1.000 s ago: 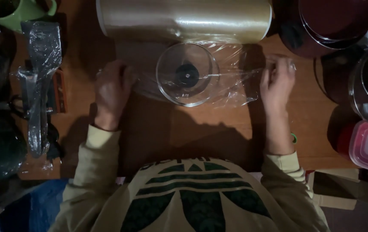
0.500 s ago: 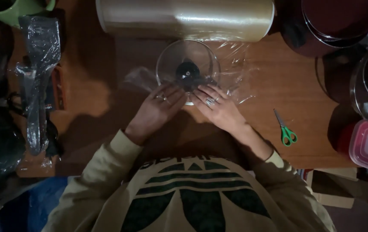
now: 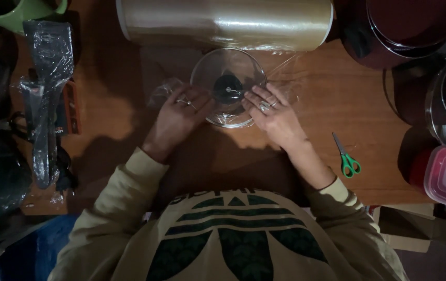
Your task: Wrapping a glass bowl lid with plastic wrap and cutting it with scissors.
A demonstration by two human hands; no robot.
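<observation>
On the dim wooden table [image 3: 368, 104], below the big roll of clear film [image 3: 225, 21] at the far edge, both hands have come in from the sheet's outer ends to the round glass lid [image 3: 228, 86] at the centre. The left hand [image 3: 177, 117] and right hand [image 3: 274, 115] now press film against the lid's sides, fingers curled on it, so the wrap looks folded over; green scissors [image 3: 346, 158] lie uncovered to the right.

A brown wooden table [image 3: 368, 112] fills most of the view under dim, warm light, with deep shadow pooled toward six o'clock and along the nine o'clock edge. At three o'clock the tabletop ends against dark clutter. Below it, at seven o'clock, a patch of blue floor covering [image 3: 30, 244] shows faintly.
</observation>
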